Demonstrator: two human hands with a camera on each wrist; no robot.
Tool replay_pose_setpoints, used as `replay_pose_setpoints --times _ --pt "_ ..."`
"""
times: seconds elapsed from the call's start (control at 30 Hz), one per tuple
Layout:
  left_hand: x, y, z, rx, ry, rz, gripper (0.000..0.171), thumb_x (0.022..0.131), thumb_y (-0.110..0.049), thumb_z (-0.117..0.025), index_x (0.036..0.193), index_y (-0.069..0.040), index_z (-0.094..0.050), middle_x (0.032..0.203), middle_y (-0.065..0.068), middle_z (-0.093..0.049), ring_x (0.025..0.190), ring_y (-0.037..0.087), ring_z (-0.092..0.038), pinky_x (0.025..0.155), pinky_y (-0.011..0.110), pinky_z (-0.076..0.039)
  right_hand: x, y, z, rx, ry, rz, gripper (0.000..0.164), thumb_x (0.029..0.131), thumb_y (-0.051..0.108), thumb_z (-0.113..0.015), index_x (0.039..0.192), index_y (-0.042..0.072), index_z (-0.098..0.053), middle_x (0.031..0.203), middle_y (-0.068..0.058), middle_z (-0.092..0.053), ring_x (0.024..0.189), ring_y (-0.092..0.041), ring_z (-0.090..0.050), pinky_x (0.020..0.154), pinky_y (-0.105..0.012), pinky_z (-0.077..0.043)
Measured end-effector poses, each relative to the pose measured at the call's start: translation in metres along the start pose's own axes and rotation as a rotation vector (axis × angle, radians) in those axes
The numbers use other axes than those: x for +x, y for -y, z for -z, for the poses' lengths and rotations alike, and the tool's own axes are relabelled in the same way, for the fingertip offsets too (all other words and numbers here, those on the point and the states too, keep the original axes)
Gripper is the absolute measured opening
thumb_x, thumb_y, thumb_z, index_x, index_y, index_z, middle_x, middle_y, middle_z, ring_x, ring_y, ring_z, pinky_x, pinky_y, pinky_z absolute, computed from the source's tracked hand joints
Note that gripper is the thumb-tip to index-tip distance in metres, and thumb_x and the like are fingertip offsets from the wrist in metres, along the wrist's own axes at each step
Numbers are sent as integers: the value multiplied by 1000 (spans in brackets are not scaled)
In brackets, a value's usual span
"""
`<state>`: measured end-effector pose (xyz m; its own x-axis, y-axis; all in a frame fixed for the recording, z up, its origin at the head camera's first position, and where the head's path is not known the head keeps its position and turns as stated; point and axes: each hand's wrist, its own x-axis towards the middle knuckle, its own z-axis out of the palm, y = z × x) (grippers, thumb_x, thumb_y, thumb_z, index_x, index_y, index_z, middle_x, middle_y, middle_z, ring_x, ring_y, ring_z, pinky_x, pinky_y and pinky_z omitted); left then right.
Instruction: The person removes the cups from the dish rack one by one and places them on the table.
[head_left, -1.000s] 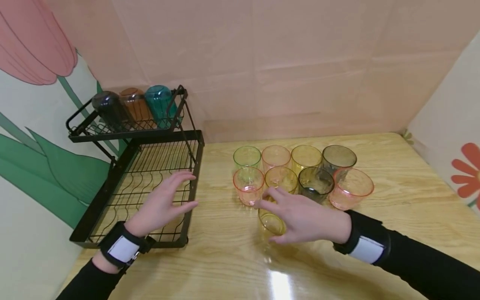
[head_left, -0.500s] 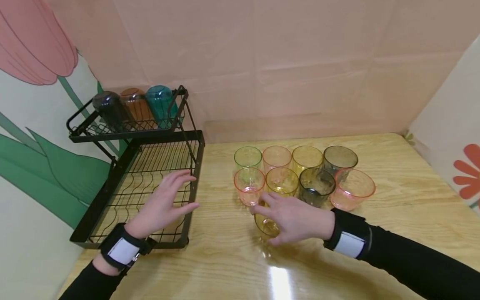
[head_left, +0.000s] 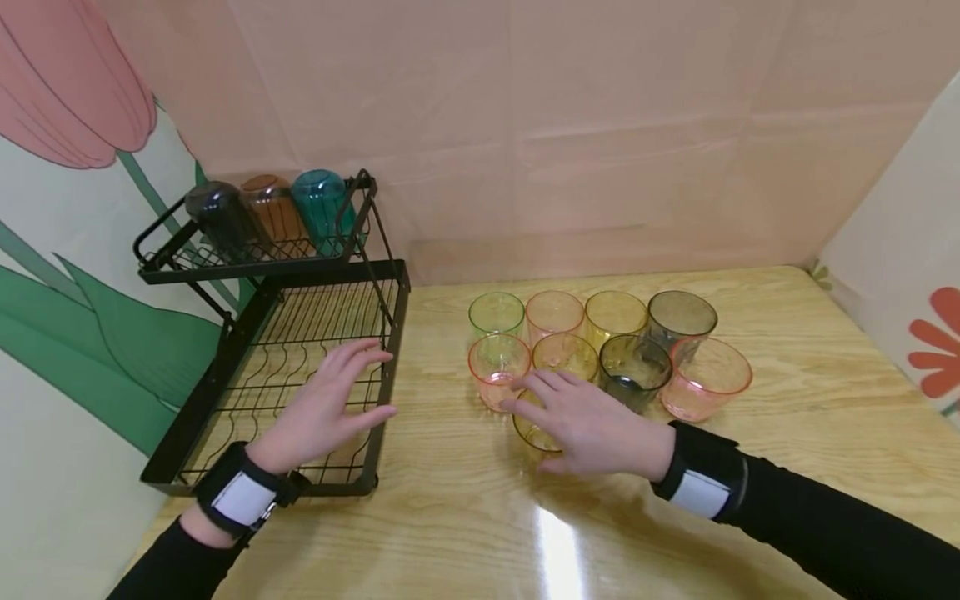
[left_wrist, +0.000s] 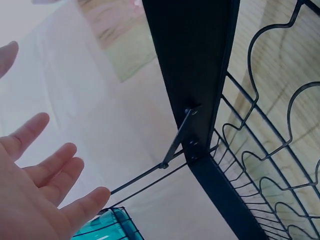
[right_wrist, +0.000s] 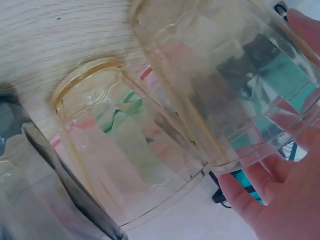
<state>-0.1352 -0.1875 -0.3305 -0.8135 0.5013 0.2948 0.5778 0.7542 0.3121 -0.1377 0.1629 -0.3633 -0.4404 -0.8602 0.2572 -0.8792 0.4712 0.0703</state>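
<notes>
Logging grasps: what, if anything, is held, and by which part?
The left hand holds nothing. The right hand has thumb and fingers around the front yellow glass near its rim; whether they grip it cannot be told.

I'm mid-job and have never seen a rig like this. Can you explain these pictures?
No machine here: a person works bare-handed. The wide picture comes from a camera on the head; the closer ones from each wrist. The left hand hangs over a black rack, holding nothing. The right hand has its fingers round a yellow glass; how firmly, I can't tell. Eight other coloured glasses stand on the wooden table, and three upside-down glasses on the rack's upper shelf.
</notes>
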Motion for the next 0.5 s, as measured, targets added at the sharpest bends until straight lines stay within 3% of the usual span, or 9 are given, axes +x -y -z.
replay_pose_setpoints --times 0.1,0.23,0.37,0.5 --pt "4 -1 4 35 31 -12 67 83 -36 -78 137 -9 -48 147 16 -36 131 35 -37 95 56 -44 1 -1 0 2 -20 5 89 65 49 -86 136 12 -49 132 -12 -47 117 -29 -46 97 -49 -41" --pt "15 -1 13 155 70 -52 80 82 -48 -75 144 -9 -43 152 20 -31 137 39 -28 100 61 -36 1 -1 3 12 -18 -12 86 72 57 -78 139 12 -47 141 -12 -42 122 -29 -44 98 -50 -41" --pt "31 -3 29 273 105 -57 95 80 -64 -67 153 -14 -31 157 19 -22 143 40 -16 105 65 -26 -1 -1 11 36 -11 -57 83 81 65 -65 143 13 -45 148 -10 -38 129 -28 -40 101 -49 -39" --pt "48 -9 50 340 113 -55 99 80 -73 -59 156 -20 -22 160 14 -15 146 36 -8 108 64 -19 -6 -2 19 47 -18 -87 84 85 67 -58 148 15 -38 149 -11 -37 132 -28 -38 101 -51 -39"
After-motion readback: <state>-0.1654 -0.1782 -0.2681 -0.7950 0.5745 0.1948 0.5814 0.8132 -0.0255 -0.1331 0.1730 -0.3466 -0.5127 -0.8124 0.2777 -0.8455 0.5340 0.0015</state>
